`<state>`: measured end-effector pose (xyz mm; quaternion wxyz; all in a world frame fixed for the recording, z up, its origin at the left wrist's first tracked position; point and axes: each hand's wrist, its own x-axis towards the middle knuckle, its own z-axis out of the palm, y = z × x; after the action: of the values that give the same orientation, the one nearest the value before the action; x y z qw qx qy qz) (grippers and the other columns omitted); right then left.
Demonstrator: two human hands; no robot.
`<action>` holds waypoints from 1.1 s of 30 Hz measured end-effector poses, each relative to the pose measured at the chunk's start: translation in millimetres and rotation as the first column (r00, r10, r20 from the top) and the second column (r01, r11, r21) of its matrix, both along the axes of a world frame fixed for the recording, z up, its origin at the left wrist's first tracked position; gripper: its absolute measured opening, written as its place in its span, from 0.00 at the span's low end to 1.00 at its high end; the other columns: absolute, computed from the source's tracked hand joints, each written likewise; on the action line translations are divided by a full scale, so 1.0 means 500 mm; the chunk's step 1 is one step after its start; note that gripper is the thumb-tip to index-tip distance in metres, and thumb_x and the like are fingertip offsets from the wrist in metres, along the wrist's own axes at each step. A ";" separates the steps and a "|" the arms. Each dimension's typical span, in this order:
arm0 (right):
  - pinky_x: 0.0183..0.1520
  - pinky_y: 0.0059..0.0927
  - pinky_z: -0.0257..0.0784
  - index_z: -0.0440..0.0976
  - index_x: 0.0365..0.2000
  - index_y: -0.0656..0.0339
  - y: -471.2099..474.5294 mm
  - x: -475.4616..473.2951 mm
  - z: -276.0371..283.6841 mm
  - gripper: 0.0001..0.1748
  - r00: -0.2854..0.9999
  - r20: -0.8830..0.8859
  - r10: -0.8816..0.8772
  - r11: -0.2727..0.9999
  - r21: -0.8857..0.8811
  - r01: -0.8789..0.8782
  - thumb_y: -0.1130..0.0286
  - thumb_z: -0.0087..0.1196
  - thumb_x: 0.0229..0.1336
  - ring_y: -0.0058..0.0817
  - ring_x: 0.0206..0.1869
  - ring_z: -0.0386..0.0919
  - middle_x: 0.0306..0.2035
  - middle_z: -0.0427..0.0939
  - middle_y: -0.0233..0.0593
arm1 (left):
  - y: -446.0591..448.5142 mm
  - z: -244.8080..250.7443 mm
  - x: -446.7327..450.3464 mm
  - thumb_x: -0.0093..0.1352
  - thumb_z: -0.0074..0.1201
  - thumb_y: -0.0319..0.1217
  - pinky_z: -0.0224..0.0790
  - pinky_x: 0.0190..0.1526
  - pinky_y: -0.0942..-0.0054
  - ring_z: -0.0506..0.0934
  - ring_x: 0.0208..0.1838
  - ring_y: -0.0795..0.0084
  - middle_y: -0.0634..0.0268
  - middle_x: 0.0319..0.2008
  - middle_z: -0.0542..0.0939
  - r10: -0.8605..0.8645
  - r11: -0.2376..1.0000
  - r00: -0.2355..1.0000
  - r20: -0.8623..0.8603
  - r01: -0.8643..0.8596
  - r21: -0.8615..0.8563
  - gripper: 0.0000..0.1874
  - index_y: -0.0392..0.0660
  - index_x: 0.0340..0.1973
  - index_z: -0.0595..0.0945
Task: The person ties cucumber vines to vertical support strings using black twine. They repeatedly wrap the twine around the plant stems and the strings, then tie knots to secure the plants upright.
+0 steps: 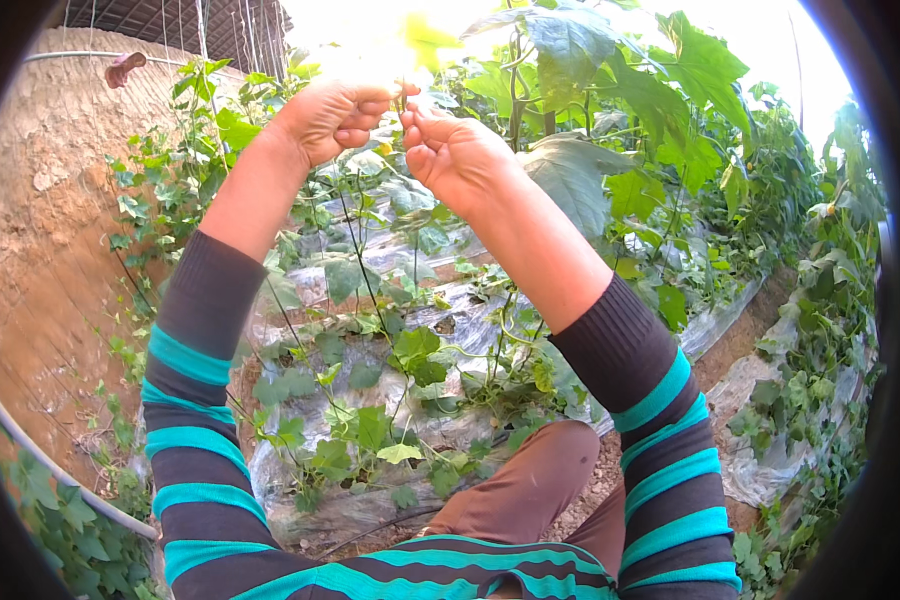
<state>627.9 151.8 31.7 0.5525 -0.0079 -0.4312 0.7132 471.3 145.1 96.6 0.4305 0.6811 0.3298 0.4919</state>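
Both of my hands are raised at the top middle, with the fingertips close together against bright glare. My left hand [337, 116] pinches a thin plant stem [403, 99] between thumb and forefinger. Just below and to the right, my right hand [461, 150] has its fingertips closed on the same stem. Glare washes out the stem's upper part and a yellow-green leaf [429, 39] above the hands. Broad-leaved climbing vines, which look like cucumber plants, surround the hands. One large leaf [577, 176] hangs close to the right wrist.
Clear plastic mulch film [390, 352] covers the bed under the vines. An earthen wall [52, 187] rises at left, with hanging strings [202, 30] near its top. A pale curved pipe [52, 469] lies lower left. A soil path [757, 322] runs between rows at right.
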 end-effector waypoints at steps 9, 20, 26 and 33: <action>0.30 0.24 0.69 0.70 0.37 0.67 0.000 0.015 0.061 0.16 0.988 0.125 -0.093 0.991 0.105 0.080 0.63 0.40 0.63 0.21 0.29 0.70 0.30 0.75 0.35 | -0.039 0.038 0.001 0.64 0.50 0.28 0.41 0.11 0.91 0.53 0.13 0.94 0.84 0.15 0.60 -0.108 0.993 0.974 -0.198 0.116 0.028 0.15 0.36 0.46 0.74; 0.32 0.23 0.65 0.71 0.30 0.57 -0.001 -0.004 0.075 0.13 0.923 0.166 -0.348 0.929 0.193 0.316 0.57 0.51 0.57 0.17 0.26 0.68 0.23 0.73 0.27 | -0.041 0.045 -0.010 0.64 0.51 0.29 0.40 0.11 0.89 0.52 0.12 0.93 0.83 0.14 0.58 -0.171 0.985 0.950 -0.261 0.174 -0.013 0.06 0.40 0.35 0.75; 0.29 0.21 0.65 0.71 0.29 0.56 0.003 0.011 0.101 0.07 0.853 0.317 -0.415 0.896 0.303 0.324 0.65 0.54 0.54 0.15 0.24 0.68 0.21 0.72 0.26 | -0.041 0.058 0.000 0.64 0.50 0.28 0.40 0.11 0.89 0.52 0.12 0.93 0.82 0.13 0.59 -0.167 0.984 0.935 -0.314 0.179 0.009 0.07 0.38 0.35 0.76; 0.32 0.20 0.66 0.70 0.35 0.59 0.011 0.013 0.078 0.06 0.910 0.118 -0.397 0.889 0.297 0.349 0.71 0.53 0.56 0.18 0.31 0.73 0.29 0.75 0.30 | -0.045 0.039 -0.002 0.65 0.48 0.28 0.41 0.11 0.90 0.53 0.13 0.92 0.81 0.14 0.58 -0.190 0.980 0.965 -0.179 0.197 0.018 0.10 0.36 0.39 0.75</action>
<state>634.3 157.4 70.9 0.6353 -0.0781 -0.5614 0.5246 470.5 122.4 116.0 0.4335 0.7584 0.2898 0.3911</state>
